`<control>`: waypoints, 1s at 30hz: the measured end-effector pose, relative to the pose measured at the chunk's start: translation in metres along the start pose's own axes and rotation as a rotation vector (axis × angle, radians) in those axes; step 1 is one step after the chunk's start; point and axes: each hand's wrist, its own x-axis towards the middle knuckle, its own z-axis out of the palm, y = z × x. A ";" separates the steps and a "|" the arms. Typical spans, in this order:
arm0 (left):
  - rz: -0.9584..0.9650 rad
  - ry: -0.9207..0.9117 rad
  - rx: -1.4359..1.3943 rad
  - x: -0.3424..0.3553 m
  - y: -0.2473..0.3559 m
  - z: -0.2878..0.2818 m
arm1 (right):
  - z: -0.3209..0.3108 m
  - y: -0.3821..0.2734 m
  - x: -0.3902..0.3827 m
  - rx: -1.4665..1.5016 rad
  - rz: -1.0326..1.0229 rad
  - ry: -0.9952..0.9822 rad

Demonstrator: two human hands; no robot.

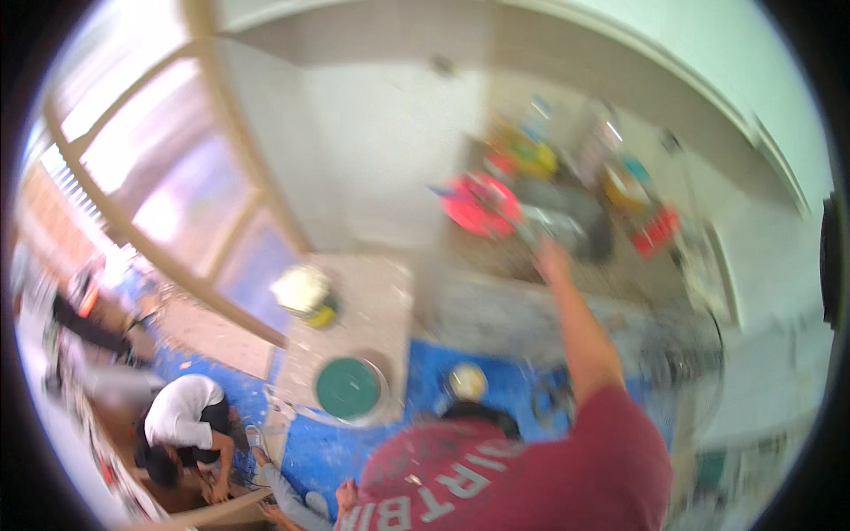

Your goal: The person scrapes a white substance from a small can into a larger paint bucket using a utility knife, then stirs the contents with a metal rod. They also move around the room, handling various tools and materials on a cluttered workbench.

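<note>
Right hand (551, 259) on outstretched arm, beside blurred red bucket (481, 204); grip too blurred to tell.

I am watching a blurred picture. My right hand (551, 258) is reaching far out on a bare arm from a maroon sleeve (611, 442); whether its fingers are closing on anything I cannot tell. Just beyond it, a grey bundle (567, 217) is lying on the floor, with a red round tub (481, 203) to its left. Nearer me, well left of the hand, a green-lidded bucket (348, 388) is sitting on a pale board (372, 292). Far left, a person in a white shirt (181, 409) is crouching.
</note>
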 end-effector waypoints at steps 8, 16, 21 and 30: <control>0.386 0.024 0.352 0.005 -0.012 -0.031 | -0.047 -0.128 -0.098 1.165 0.877 -0.290; 0.221 0.243 0.260 0.002 -0.042 -0.065 | -0.056 -0.304 -0.073 1.170 0.455 -0.360; 0.024 0.210 -0.025 0.011 -0.123 -0.134 | -0.111 -0.468 -0.035 1.290 0.215 -0.418; -0.227 0.193 -0.524 0.027 -0.184 -0.285 | -0.158 -0.711 -0.088 1.107 -0.227 -0.683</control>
